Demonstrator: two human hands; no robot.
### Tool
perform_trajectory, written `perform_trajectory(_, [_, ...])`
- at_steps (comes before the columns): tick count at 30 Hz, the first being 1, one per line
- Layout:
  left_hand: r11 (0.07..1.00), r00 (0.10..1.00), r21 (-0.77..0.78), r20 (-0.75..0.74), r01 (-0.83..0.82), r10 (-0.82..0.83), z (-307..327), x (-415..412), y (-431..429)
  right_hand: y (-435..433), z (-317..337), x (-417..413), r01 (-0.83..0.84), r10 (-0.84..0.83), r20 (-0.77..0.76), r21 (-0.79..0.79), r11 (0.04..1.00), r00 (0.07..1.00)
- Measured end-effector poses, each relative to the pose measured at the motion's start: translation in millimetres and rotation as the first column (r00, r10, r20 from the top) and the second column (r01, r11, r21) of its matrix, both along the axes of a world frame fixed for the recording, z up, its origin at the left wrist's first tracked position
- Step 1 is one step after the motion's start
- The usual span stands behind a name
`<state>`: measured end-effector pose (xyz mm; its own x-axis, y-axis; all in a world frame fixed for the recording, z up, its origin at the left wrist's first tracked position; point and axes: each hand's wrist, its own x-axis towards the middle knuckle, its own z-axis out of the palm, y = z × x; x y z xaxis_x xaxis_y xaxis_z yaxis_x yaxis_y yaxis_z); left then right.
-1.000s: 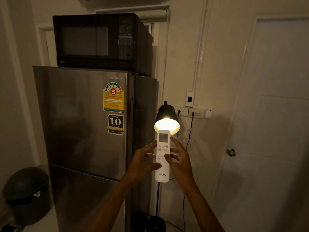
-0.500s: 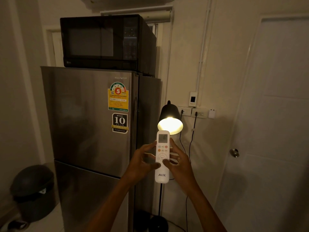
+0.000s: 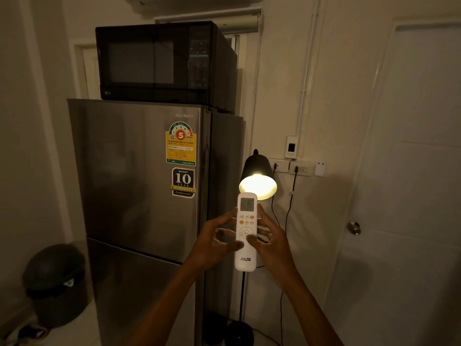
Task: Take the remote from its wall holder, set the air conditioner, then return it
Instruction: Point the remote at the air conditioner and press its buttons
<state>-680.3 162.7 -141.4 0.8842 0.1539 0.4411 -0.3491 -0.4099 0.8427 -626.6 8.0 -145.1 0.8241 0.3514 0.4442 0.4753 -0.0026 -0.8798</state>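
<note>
A white remote (image 3: pixel 246 260) marked AUX stands upright in front of me, its small screen at the top. My left hand (image 3: pixel 214 243) grips its left side, thumb against the lower edge of the button ring. My right hand (image 3: pixel 272 242) holds the right side, with its thumb resting on the round button pad. The underside of the air conditioner (image 3: pixel 189 2) shows at the top edge of the view. A small white holder (image 3: pixel 319 169) hangs on the wall beside the sockets, to the right of the lamp.
A steel fridge (image 3: pixel 139 186) with a black microwave (image 3: pixel 159 63) on top stands left of my hands. A lit black floor lamp (image 3: pixel 258 176) is just behind the remote. A white door (image 3: pixel 411 171) is at right. A black bin (image 3: pixel 56 283) sits at lower left.
The view has shifted so the fridge and lamp sit further right and higher. Both hands keep the remote; my right thumb stays on the button pad.
</note>
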Motion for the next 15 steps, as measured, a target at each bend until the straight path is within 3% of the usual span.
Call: perform_trajectory(15, [0.997, 0.994, 0.050, 0.091, -0.063, 0.058, 21.5, -13.4, 9.7, 11.4, 20.1, -4.7, -0.045, 0.050, 0.083, -0.052, 0.998, 0.995])
